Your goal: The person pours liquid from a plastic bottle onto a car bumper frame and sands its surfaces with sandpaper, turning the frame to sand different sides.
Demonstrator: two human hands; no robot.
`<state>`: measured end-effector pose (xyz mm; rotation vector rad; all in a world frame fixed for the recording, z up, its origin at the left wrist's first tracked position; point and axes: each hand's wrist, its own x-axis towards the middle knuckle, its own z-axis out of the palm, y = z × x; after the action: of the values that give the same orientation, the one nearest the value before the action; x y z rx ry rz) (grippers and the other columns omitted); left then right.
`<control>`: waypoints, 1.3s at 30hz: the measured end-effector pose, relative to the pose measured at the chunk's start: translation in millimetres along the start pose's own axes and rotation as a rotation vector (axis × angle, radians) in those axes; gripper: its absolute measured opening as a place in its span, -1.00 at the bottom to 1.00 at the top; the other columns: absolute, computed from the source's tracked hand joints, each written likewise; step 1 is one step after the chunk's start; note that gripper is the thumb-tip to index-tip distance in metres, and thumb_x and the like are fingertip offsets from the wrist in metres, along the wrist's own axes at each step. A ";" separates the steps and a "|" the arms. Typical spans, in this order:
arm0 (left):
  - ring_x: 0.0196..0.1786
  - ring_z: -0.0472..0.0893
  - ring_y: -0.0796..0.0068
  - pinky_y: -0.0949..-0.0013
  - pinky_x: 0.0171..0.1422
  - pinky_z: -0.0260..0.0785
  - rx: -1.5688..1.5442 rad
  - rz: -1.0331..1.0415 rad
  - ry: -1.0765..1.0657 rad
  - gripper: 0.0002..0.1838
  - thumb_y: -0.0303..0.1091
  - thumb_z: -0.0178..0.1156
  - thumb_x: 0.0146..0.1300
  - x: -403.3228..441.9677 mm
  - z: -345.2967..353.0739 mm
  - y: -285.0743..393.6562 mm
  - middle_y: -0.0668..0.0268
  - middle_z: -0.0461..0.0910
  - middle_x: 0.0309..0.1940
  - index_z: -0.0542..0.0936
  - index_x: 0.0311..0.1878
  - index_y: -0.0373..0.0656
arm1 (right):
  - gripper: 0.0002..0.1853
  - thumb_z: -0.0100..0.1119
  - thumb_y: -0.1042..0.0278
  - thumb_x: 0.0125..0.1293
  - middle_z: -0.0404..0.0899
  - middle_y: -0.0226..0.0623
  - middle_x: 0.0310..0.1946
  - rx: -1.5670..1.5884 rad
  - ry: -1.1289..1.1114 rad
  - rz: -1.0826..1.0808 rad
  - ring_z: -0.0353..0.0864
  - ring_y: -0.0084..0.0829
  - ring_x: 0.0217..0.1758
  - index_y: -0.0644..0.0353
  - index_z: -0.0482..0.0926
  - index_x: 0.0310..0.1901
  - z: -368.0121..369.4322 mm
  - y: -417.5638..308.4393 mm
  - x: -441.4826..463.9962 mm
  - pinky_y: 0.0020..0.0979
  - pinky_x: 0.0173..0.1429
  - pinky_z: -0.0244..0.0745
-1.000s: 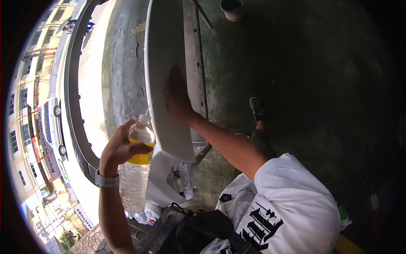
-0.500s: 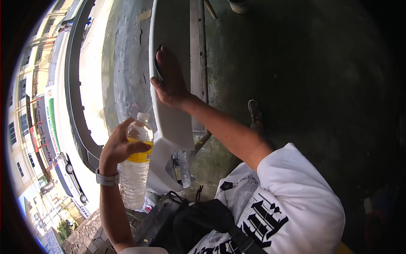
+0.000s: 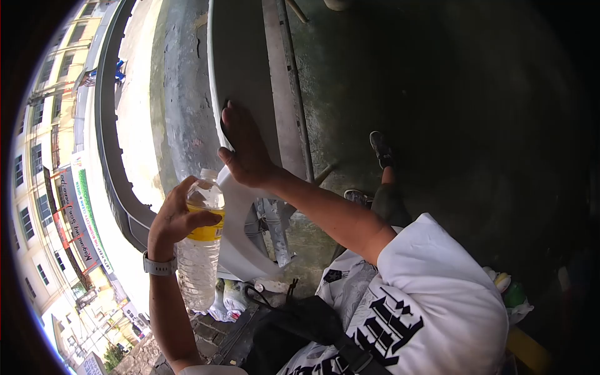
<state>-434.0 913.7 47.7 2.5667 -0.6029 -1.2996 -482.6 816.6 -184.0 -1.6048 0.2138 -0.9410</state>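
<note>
Closest to us are our white T-shirt with bold black lettering and a soft black fabric bag. A watch with a pale grey band circles our left wrist. Our left hand is curled around the upper part of a clear ribbed plastic bottle with a yellow label, its thumb laid across that label and the bottle's whitish cap pointing away from us. The bottle is just beside a long white curved panel, much of it in shade; we cannot tell whether the two touch.

Our right hand lies flat on this panel, fingers together and thumb set apart at the pale edge. A thin dark rim shows beside the fingers; we cannot tell what it belongs to.

Next to the panel's shaded side runs a slim metal rail, above a dark concrete floor, where a dark shoe with a pale sole stands. On the other side, past bare grey concrete, we see a long dark curved strip, then a sunlit street and pale yellow multi-storey buildings, tipped sideways.
</note>
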 end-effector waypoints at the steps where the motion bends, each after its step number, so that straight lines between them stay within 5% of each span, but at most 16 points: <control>1: -0.09 0.79 0.13 0.18 0.13 0.59 -0.006 0.028 0.006 -0.22 -0.16 0.51 -0.21 -0.9 2.0 0.5 -0.01 0.76 -0.11 0.57 0.16 -0.32 | -0.18 -0.10 -0.11 0.60 -0.09 0.20 0.66 0.033 0.010 0.008 -0.16 0.24 0.72 0.35 -0.01 0.63 0.1 -11.0 -36.2 0.03 0.75 -0.26; 7: -0.06 0.78 0.15 0.19 0.14 0.59 -0.082 0.076 -0.008 -0.26 -0.26 0.49 -0.16 -5.8 15.9 -6.1 0.03 0.76 -0.08 0.56 0.17 -0.33 | -0.21 -0.29 -0.14 0.67 -0.15 0.12 0.69 0.239 0.050 0.469 -0.29 0.01 0.78 0.31 -0.07 0.66 3.7 -3.5 -168.8 -0.07 0.78 -0.32; 14: -0.08 0.76 0.21 0.22 0.16 0.57 -0.126 0.110 -0.032 -0.28 -0.25 0.48 -0.18 4.2 25.5 -22.7 0.06 0.76 -0.09 0.57 0.14 -0.35 | -0.27 -0.04 0.14 0.60 -0.16 0.11 0.69 0.164 0.032 0.510 -0.20 0.02 0.77 0.35 0.02 0.63 -3.8 -25.3 -62.6 -0.14 0.79 -0.29; 16: -0.06 0.75 0.22 0.22 0.17 0.56 -0.116 0.101 -0.059 -0.28 -0.24 0.47 -0.17 7.3 27.3 -18.8 0.07 0.75 -0.09 0.57 0.14 -0.34 | -0.27 -0.06 0.17 0.59 -0.16 0.12 0.69 0.045 -0.069 0.318 -0.22 0.03 0.77 0.38 0.01 0.63 -4.3 -33.6 -126.3 -0.14 0.79 -0.28; 18: -0.05 0.75 0.23 0.22 0.19 0.55 -0.107 0.094 -0.073 -0.28 -0.23 0.47 -0.17 8.8 30.6 -19.1 0.08 0.75 -0.09 0.57 0.15 -0.33 | -0.25 -0.16 0.00 0.65 -0.21 0.04 0.71 0.176 -0.022 0.456 -0.31 0.00 0.78 0.28 -0.05 0.66 -0.2 -19.3 -178.4 -0.16 0.78 -0.33; 26: -0.03 0.72 0.23 0.22 0.19 0.52 -0.159 0.090 -0.095 -0.22 -0.19 0.45 -0.17 11.5 37.7 -25.0 0.09 0.73 -0.07 0.54 0.21 -0.33 | -0.31 -0.30 0.07 0.69 -0.03 0.21 0.65 0.102 0.103 0.538 -0.15 0.00 0.76 0.47 -0.01 0.60 5.3 44.7 -29.5 -0.21 0.78 -0.27; 31: -0.02 0.71 0.24 0.23 0.20 0.51 -0.168 0.125 -0.084 -0.21 -0.22 0.45 -0.16 12.3 37.0 -36.9 0.10 0.71 -0.06 0.53 0.23 -0.33 | -0.27 -0.23 0.06 0.67 -0.14 0.12 0.69 0.325 0.023 0.480 -0.23 -0.08 0.78 0.36 -0.09 0.64 -15.7 9.6 -124.9 -0.22 0.78 -0.29; 34: 0.00 0.70 0.25 0.23 0.21 0.51 -0.175 0.120 -0.081 -0.21 -0.21 0.45 -0.16 12.7 38.5 -36.6 0.12 0.70 -0.07 0.53 0.23 -0.33 | -0.27 -0.14 0.15 0.63 -0.20 0.06 0.71 0.239 -0.082 0.670 -0.26 -0.10 0.78 0.27 -0.10 0.66 7.2 -2.9 -223.2 -0.22 0.78 -0.32; 39: -0.01 0.69 0.27 0.25 0.21 0.49 -0.161 0.101 -0.081 -0.23 -0.19 0.45 -0.16 10.3 40.8 -29.9 0.16 0.69 -0.09 0.54 0.21 -0.30 | -0.26 -0.12 0.23 0.62 -0.20 0.04 0.72 0.713 0.159 0.755 -0.25 -0.05 0.78 0.25 -0.14 0.68 16.6 -8.9 -189.0 -0.23 0.79 -0.35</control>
<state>-453.4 936.1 5.5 2.3345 -0.6069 -1.3645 -598.5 946.2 -260.5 -0.6895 0.4903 -0.4581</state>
